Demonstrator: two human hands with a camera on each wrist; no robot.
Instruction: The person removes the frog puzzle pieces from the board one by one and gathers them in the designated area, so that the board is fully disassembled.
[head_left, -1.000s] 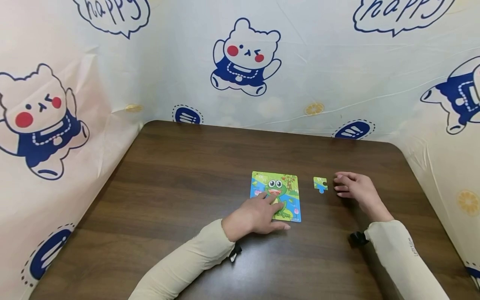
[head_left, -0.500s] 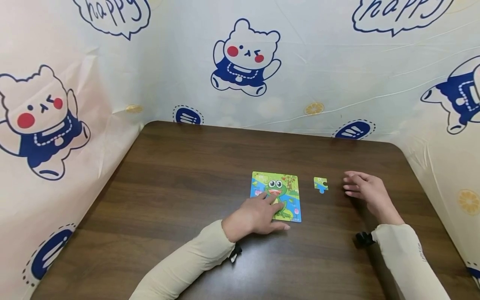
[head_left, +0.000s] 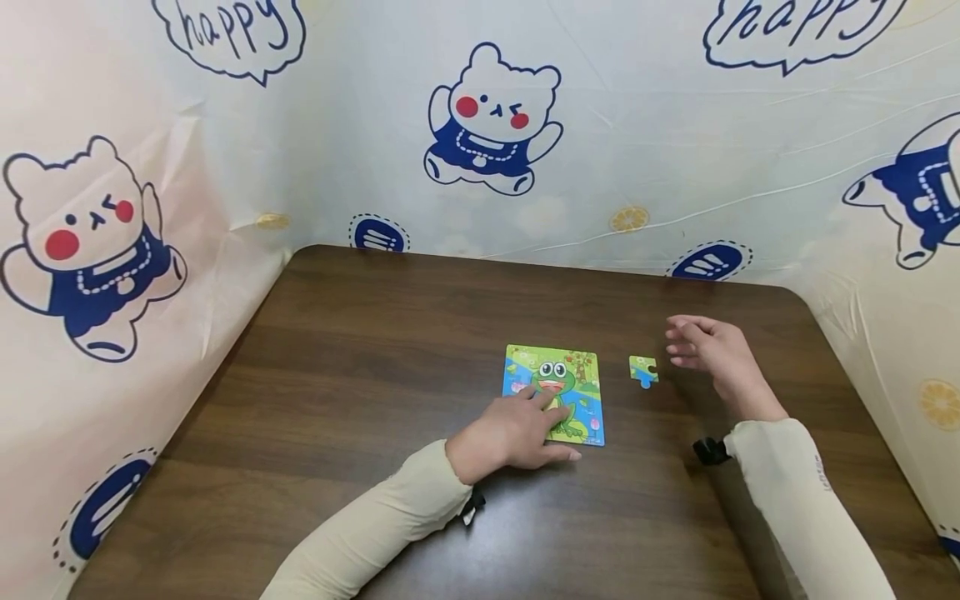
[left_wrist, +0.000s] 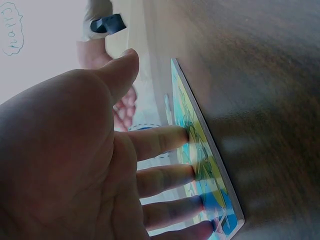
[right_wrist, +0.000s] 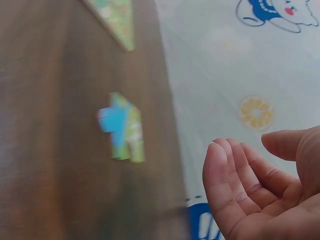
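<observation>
A square frog puzzle in green and blue lies flat on the brown table, right of the middle. My left hand rests on its lower left part with fingers spread. In the left wrist view the fingertips touch the puzzle's face, while the thumb stays off it. To the right of the puzzle lies a loose jigsaw piece, green above and blue below, with a knob toward me. My right hand hovers just right of this piece, fingers loosely bent. Nothing is between them in the right wrist view.
The brown wooden table has rounded far corners. A pale cloth printed with bears and orange slices hangs behind it and along both sides. A black wrist camera sits under the right sleeve.
My right hand first shifts right, away from the loose jigsaw piece, then comes back left and farther from me. My left hand stays on the puzzle. The head view tilts slightly.
</observation>
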